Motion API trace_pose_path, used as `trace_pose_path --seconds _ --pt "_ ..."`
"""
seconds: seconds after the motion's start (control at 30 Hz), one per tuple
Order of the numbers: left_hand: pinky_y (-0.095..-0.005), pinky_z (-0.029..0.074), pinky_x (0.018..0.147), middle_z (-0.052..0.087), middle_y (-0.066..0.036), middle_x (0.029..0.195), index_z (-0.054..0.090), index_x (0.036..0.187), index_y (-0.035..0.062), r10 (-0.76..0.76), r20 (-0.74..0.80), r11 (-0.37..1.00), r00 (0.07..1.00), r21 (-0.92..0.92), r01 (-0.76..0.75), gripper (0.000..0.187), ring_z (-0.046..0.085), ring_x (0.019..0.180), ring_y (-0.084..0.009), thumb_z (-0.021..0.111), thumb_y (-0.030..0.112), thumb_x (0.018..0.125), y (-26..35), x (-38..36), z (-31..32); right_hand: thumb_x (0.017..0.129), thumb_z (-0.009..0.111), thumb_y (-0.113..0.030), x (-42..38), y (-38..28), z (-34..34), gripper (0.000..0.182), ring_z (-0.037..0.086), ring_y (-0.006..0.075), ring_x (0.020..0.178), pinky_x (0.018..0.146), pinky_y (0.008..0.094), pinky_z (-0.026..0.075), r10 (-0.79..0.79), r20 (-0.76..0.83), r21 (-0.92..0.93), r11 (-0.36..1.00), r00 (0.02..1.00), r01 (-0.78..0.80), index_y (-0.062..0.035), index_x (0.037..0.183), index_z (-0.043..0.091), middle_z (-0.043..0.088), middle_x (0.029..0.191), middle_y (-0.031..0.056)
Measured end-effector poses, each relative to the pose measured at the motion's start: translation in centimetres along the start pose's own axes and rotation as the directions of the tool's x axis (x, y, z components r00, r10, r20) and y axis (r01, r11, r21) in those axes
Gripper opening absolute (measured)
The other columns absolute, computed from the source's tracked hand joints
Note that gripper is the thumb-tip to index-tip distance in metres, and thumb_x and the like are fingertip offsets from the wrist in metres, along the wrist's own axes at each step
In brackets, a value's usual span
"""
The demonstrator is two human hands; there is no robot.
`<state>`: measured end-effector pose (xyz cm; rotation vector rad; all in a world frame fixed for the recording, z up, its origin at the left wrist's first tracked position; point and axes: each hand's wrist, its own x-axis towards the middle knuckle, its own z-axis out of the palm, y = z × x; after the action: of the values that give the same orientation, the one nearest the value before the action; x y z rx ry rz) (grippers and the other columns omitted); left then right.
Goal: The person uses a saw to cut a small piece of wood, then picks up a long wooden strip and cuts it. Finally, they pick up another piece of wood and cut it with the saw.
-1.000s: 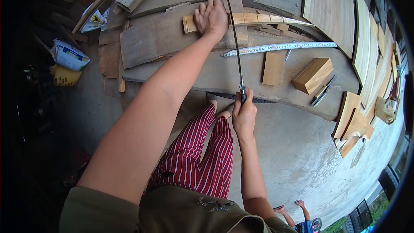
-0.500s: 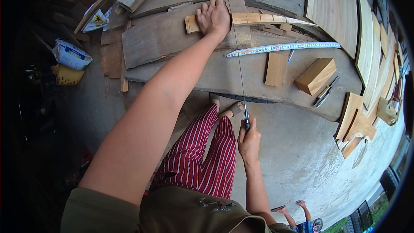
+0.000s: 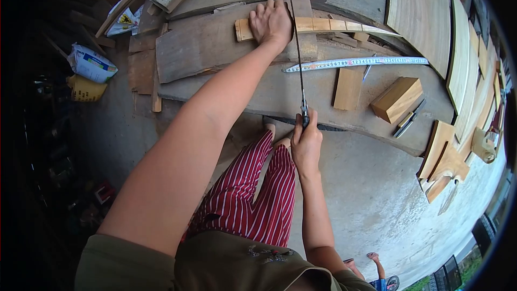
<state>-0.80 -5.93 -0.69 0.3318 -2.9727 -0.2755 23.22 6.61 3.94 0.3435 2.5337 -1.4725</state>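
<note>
My left hand (image 3: pixel 272 23) presses with bent fingers on a narrow wooden strip (image 3: pixel 318 24), which is marked with cross lines and lies over a grey board (image 3: pixel 199 43). A thin, long saw (image 3: pixel 300 64) crosses the strip just right of that hand, its blade reaching past the strip's far side. The saw's handle is gripped by my right hand (image 3: pixel 307 143), its fingers wrapped round it near the bench edge. A measuring tape (image 3: pixel 355 62) lies stretched out to the right of the blade.
Two wood blocks (image 3: pixel 348 89) (image 3: pixel 397 99) and pens (image 3: pixel 408 118) lie on the right of the bench. Long planks (image 3: pixel 417 16) curve along the far right, above small wood offcuts (image 3: pixel 444 151). Bags (image 3: pixel 91 64) stand at left. Another person's legs (image 3: pixel 374 264) show at the bottom.
My right hand has moved forward with the saw, so the blade now reaches farther beyond the strip. My left hand stays on the strip. The view has shifted slightly.
</note>
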Motion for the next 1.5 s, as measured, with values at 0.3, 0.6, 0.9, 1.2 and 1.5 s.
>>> trace_pose_path --seconds 0.3,0.6,0.9,1.2,1.5 --pt "-0.0377 0.038 0.091 0.064 -0.005 0.103 0.062 0.097 0.0118 0.0 -0.044 1.0 0.999 -0.028 -0.002 0.023 0.055 0.103 -0.0241 0.044 0.027 0.097 0.0 0.1 0.5 0.097 0.052 -0.005 -6.6 3.0 -1.5 0.025 0.063 0.0422 0.064 0.056 0.0429 0.047 0.057 0.029 0.035 0.998 0.998 -0.058 -0.0007 0.121 0.047 0.058 0.072 0.0252" --pt "-0.0368 0.039 0.089 0.064 -0.004 0.103 0.061 0.095 0.0104 0.026 -0.072 1.0 0.997 0.01 -0.025 0.018 0.056 0.102 -0.0234 0.045 0.018 0.093 0.0 0.0 0.2 0.094 0.054 -0.007 3.3 -0.2 1.3 0.026 0.063 0.0475 0.076 0.061 0.0528 0.047 -0.019 -0.024 0.001 1.0 1.0 0.019 -0.0027 0.119 0.048 0.063 0.078 0.0284" --pt "-0.0377 0.037 0.092 0.065 -0.004 0.104 0.062 0.097 0.012 -0.024 -0.036 1.0 0.999 -0.007 0.024 0.024 0.055 0.102 -0.0237 0.043 0.028 0.098 -0.1 0.3 0.5 0.093 0.054 -0.003 -7.4 3.3 -1.6 0.036 0.065 0.0471 0.084 0.067 0.0494 0.052 0.161 0.091 0.034 0.986 0.983 -0.165 -0.0035 0.127 0.047 0.065 0.085 0.0285" --pt "-0.0375 0.038 0.091 0.064 -0.005 0.104 0.061 0.098 0.0113 0.029 -0.044 1.0 0.999 -0.007 -0.03 0.023 0.056 0.104 -0.0239 0.042 0.024 0.097 -0.1 0.0 0.5 0.091 0.055 -0.004 2.6 0.4 1.5 0.032 0.062 0.0478 0.075 0.063 0.0531 0.048 0.015 -0.011 -0.011 1.0 1.0 -0.015 -0.0026 0.123 0.048 0.063 0.08 0.0281" --pt "-0.0378 0.038 0.09 0.064 -0.005 0.104 0.06 0.096 0.0115 0.001 -0.023 1.0 1.0 -0.006 -0.001 0.021 0.055 0.103 -0.0234 0.043 0.023 0.095 -0.1 -0.2 0.1 0.097 0.053 -0.006 -7.0 3.3 -1.3 0.018 0.059 0.046 0.061 0.053 0.0427 0.045 0.044 -0.011 0.0 0.999 0.999 -0.044 -0.0012 0.114 0.05 0.056 0.069 0.0255"
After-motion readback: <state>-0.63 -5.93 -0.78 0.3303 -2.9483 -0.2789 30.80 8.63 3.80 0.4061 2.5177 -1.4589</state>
